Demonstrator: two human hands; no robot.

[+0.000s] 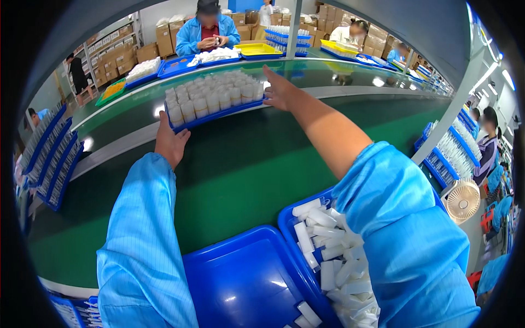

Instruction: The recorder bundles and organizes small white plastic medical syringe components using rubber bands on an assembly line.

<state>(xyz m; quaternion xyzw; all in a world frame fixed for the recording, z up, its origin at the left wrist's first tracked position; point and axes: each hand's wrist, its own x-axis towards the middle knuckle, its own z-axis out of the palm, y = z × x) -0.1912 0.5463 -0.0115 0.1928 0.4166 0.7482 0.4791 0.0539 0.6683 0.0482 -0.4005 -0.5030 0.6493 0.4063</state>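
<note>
A blue tray (219,113) packed with rows of upright white capped tubes (210,95) sits on the far side of the green conveyor line. Beside its near left corner is my left hand (171,141), thumb and fingers spread, palm turned toward the tray. My right hand (279,92) is at the tray's right end with its fingers stretched apart. Both hands are at the tray's edges; whether they press on it is hard to tell. Nearer to me lies a blue tray (235,273) with a few white tubes (307,314) in its corner. A second blue tray (287,218) holds a loose heap of white tubes (339,251), partly behind my right sleeve.
A green belt (235,180) runs across, with a metal rail beyond it. Stacked trays of tubes stand at left (52,158) and right (448,153). A beige fan (461,200) is at right. Across the line, a person in blue (208,33) works behind trays.
</note>
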